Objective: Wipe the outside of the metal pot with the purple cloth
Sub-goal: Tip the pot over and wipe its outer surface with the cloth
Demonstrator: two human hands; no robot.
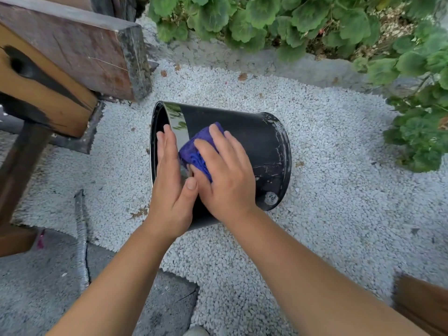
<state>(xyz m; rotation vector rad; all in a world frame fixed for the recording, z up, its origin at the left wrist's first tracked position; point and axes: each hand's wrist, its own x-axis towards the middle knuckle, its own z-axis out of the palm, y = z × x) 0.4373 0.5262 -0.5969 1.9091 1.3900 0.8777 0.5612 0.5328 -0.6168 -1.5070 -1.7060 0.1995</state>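
Two hands on one tipped metal pot (242,139): right hand (225,175) pressing one purple cloth (196,151), left hand (172,190) flat, grip open.

soft even daylight, faint shadows, wide-angle bending at edges.

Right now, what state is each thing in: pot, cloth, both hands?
metal pot: lying on its side on the gravel, open end toward the left.
purple cloth: bunched, pressed against the pot's side.
right hand: flat on the cloth.
left hand: open, braced on the pot near its rim.
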